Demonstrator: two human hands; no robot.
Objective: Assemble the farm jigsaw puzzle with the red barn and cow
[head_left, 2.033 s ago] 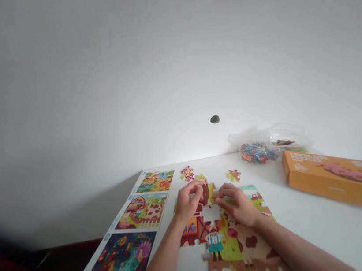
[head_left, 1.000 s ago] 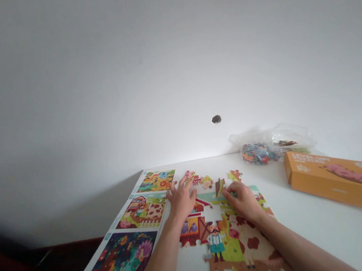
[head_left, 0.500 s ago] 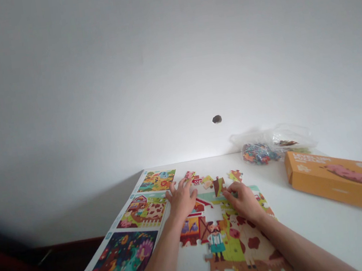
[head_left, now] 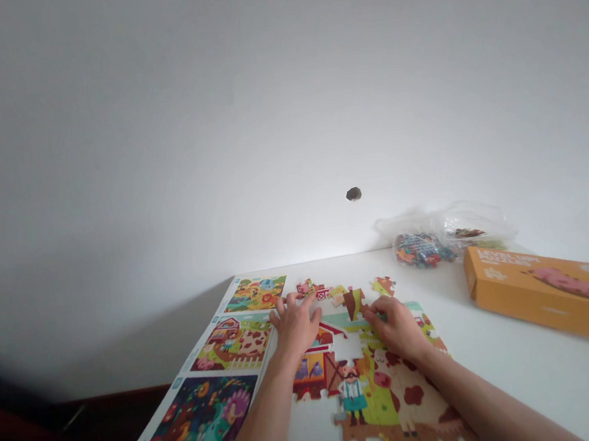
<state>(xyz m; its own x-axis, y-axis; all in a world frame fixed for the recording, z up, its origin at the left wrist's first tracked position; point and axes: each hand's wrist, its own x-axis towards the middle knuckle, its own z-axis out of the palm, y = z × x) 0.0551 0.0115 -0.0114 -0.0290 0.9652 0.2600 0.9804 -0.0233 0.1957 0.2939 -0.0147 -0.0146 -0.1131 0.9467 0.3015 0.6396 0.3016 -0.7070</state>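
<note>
Left hand (head_left: 296, 326) lay on farm jigsaw puzzle (head_left: 390, 410), fingers (head_left: 291, 308) spread, empty, right fingers (head_left: 374, 309) curled, any grip hidden, puzzle's lower edge cut off.

head cam fwd/down, table (head_left: 555, 388) near; aim seems high, wall (head_left: 279, 107) fills top

A part-built farm jigsaw puzzle (head_left: 389, 403) lies with a white gap (head_left: 347, 347) near its middle. The left hand (head_left: 294, 325) rests spread on its upper left edge; the right hand (head_left: 396, 330) sits on its upper right, just beside a loose brown piece (head_left: 353, 304).
</note>
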